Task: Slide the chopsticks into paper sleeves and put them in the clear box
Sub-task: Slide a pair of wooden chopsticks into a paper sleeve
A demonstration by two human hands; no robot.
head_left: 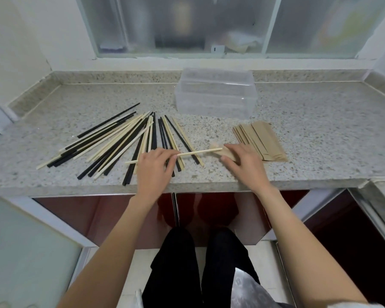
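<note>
On a speckled grey granite countertop (320, 138), everything is placed here relative to the clear plastic rectangular box (215, 94), which stands open and apparently empty toward the back wall. Well to the left of the box and nearer the person, a loose fan of long thin black and pale wooden chopsticks (120, 141) lies spread across the stone. In front of the box, the left hand (156, 167) pinches a pale wooden chopstick (198, 152) between thumb and fingertips; a second stick may lie against it, but that is hard to tell. Its long axis runs nearly level from left to right, with the tip pointing rightward at the mouth of a brown paper sleeve (222, 153). The right hand (245, 165) grasps that sleeve, directly in front of the box. The tip appears just at or inside the opening. To the right of the box, a fanned stack of brown paper sleeves (260, 138) waits.
</note>
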